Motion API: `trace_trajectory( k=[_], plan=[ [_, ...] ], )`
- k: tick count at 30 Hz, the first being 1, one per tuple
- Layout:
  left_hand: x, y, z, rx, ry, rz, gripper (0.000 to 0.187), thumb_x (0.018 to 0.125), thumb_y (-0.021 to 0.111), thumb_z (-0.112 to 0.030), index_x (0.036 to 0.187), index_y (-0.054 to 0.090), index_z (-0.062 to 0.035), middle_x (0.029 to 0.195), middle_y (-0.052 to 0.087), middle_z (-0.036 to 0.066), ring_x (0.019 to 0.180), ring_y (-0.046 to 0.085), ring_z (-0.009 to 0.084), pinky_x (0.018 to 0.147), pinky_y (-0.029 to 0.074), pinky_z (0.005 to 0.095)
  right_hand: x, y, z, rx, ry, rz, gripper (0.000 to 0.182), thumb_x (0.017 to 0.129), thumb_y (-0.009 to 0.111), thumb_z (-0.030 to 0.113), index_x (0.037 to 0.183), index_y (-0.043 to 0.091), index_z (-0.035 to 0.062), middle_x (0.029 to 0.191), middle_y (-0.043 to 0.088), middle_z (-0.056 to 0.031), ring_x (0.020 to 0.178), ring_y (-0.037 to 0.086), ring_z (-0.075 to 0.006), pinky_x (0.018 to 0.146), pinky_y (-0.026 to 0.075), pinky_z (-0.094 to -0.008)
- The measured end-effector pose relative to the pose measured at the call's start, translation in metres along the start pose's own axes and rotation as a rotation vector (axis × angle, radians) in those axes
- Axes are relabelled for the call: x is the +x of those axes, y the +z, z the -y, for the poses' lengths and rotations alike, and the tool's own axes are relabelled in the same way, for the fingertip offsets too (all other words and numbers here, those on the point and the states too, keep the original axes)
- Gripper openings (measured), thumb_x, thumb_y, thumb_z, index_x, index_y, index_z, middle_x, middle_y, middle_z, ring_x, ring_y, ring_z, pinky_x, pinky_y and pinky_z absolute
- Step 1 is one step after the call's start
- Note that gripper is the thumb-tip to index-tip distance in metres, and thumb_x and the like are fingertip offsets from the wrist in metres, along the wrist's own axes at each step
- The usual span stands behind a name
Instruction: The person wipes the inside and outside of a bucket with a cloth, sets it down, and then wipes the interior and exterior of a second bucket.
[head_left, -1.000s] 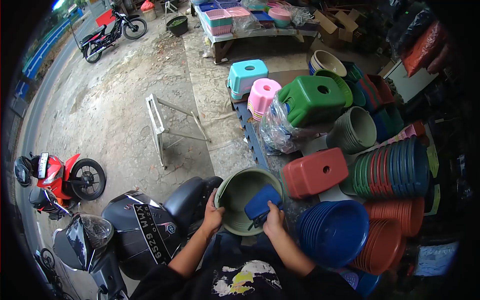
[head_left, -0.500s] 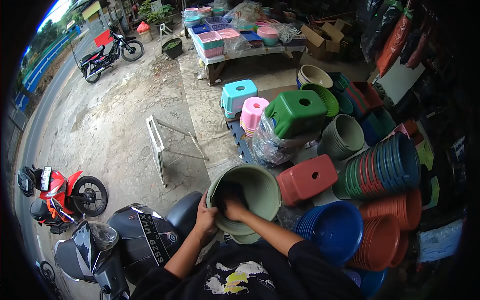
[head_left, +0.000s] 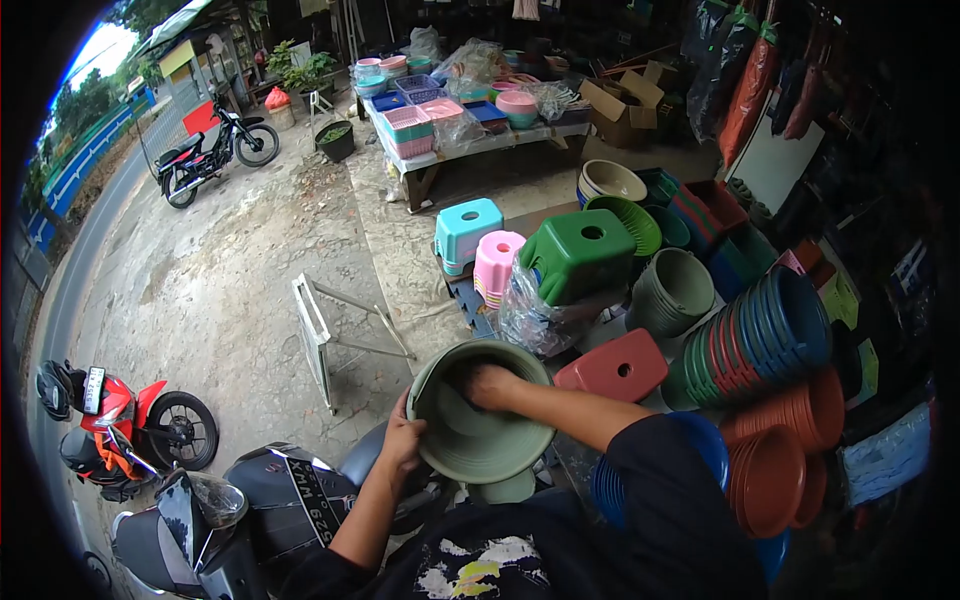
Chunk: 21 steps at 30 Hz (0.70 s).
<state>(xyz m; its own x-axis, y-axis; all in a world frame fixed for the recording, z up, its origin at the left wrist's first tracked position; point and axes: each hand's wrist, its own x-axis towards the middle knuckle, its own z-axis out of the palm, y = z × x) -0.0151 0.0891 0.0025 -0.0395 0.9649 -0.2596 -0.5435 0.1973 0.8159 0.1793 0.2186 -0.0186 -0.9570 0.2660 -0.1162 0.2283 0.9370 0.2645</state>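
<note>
A grey-green plastic bucket (head_left: 480,440) is tilted in front of my body, its mouth facing up toward me. My left hand (head_left: 404,436) grips its left rim, fingers wrapped over the edge. My right hand (head_left: 490,387) reaches inside, closed near the far inner wall. A dark cloth (head_left: 462,372) shows beside its fingers, mostly hidden by the hand and shadow. Right of the bucket lies a red-brown stool (head_left: 617,367), close to my right forearm.
Stacked blue basins (head_left: 700,440), brown pots (head_left: 772,480) and a row of nested buckets (head_left: 750,335) crowd the right. Ahead stand a green stool (head_left: 580,250) and a table (head_left: 455,165) of plastic baskets. A metal frame (head_left: 318,345) and a parked scooter (head_left: 265,500) are left.
My right hand has moved up and slightly right inside the bucket, the dark cloth going with it. My left hand has shifted slightly left and down the rim. The view has tilted slightly.
</note>
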Motion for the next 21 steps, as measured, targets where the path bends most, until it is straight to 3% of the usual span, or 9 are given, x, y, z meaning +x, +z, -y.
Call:
trace_trajectory(
  k=[4,8,10,12,13,15,18,19,21],
  plan=[
    [0.000,0.005,0.002,0.090,0.027,-0.020,0.081,0.065,0.040,0.019,0.142,0.039,-0.0041,0.125,0.058,0.014,0.109,0.061,0.0263,0.094,0.051,0.0400,0.003,0.101,0.000,-0.011,-0.032,0.111,0.049,0.087,0.047,0.022,0.130,0.057,0.0015,0.138,0.052,-0.0185,0.132,0.044,-0.0295,0.113,0.029,-0.0403],
    [-0.009,0.015,-0.016,0.120,0.117,-0.094,0.081,0.065,0.041,0.018,0.142,0.039,-0.0037,0.125,0.058,0.013,0.109,0.060,0.0257,0.095,0.049,0.0369,-0.018,0.013,0.042,-0.092,0.353,0.358,0.055,0.088,0.045,0.026,0.136,0.050,0.0001,0.145,0.045,-0.0181,0.138,0.036,-0.0319,0.117,0.021,-0.0436],
    [-0.012,0.020,-0.019,0.044,0.118,-0.113,0.080,0.065,0.041,0.018,0.142,0.039,-0.0036,0.125,0.057,0.013,0.109,0.060,0.0254,0.096,0.049,0.0358,-0.023,-0.043,0.062,0.211,0.485,0.589,0.059,0.091,0.049,0.034,0.141,0.045,0.0022,0.152,0.033,-0.0193,0.143,0.024,-0.0357,0.119,0.013,-0.0459],
    [-0.012,0.022,-0.005,0.053,0.194,-0.092,0.080,0.065,0.042,0.015,0.142,0.038,-0.0029,0.126,0.057,0.013,0.110,0.059,0.0245,0.096,0.048,0.0345,-0.021,-0.029,0.084,0.885,0.690,0.400,0.060,0.094,0.049,0.041,0.138,0.048,0.0002,0.150,0.035,-0.0232,0.141,0.029,-0.0365,0.117,0.020,-0.0436],
    [-0.012,0.023,0.000,0.044,0.214,-0.052,0.079,0.065,0.043,0.013,0.142,0.038,-0.0021,0.125,0.056,0.012,0.110,0.058,0.0231,0.094,0.048,0.0334,-0.016,-0.020,0.096,0.887,0.692,0.399,0.060,0.094,0.049,0.041,0.138,0.048,0.0002,0.150,0.035,-0.0232,0.141,0.029,-0.0365,0.117,0.020,-0.0436],
    [-0.012,0.030,0.009,0.041,0.193,-0.048,0.078,0.065,0.044,0.013,0.142,0.038,-0.0018,0.125,0.057,0.012,0.110,0.058,0.0224,0.093,0.049,0.0329,-0.008,-0.016,0.108,1.588,0.656,-0.064,0.061,0.096,0.047,0.048,0.132,0.053,-0.0014,0.142,0.047,-0.0209,0.132,0.043,-0.0332,0.110,0.033,-0.0399],
    [-0.014,0.038,0.010,0.002,0.156,-0.006,0.078,0.066,0.046,0.013,0.142,0.038,-0.0024,0.124,0.057,0.012,0.108,0.059,0.0209,0.091,0.049,0.0313,-0.013,-0.031,0.101,2.042,0.795,0.046,0.059,0.098,0.046,0.048,0.130,0.054,-0.0009,0.130,0.058,-0.0148,0.119,0.056,-0.0270,0.101,0.042,-0.0362],
    [-0.019,0.045,0.001,0.002,0.102,0.005,0.077,0.067,0.047,0.013,0.142,0.038,-0.0031,0.124,0.057,0.011,0.108,0.059,0.0207,0.091,0.049,0.0314,-0.017,-0.036,0.097,2.088,0.783,-0.112,0.055,0.099,0.046,0.045,0.130,0.054,0.0007,0.120,0.064,-0.0082,0.111,0.060,-0.0220,0.098,0.045,-0.0347],
    [-0.018,0.046,0.001,0.000,0.052,0.016,0.077,0.068,0.047,0.013,0.142,0.038,-0.0037,0.124,0.057,0.011,0.108,0.058,0.0206,0.091,0.049,0.0316,-0.022,-0.040,0.077,2.576,0.663,-0.665,0.049,0.100,0.047,0.043,0.125,0.057,0.0012,0.119,0.064,-0.0124,0.108,0.062,-0.0242,0.097,0.047,-0.0391]
  ],
)
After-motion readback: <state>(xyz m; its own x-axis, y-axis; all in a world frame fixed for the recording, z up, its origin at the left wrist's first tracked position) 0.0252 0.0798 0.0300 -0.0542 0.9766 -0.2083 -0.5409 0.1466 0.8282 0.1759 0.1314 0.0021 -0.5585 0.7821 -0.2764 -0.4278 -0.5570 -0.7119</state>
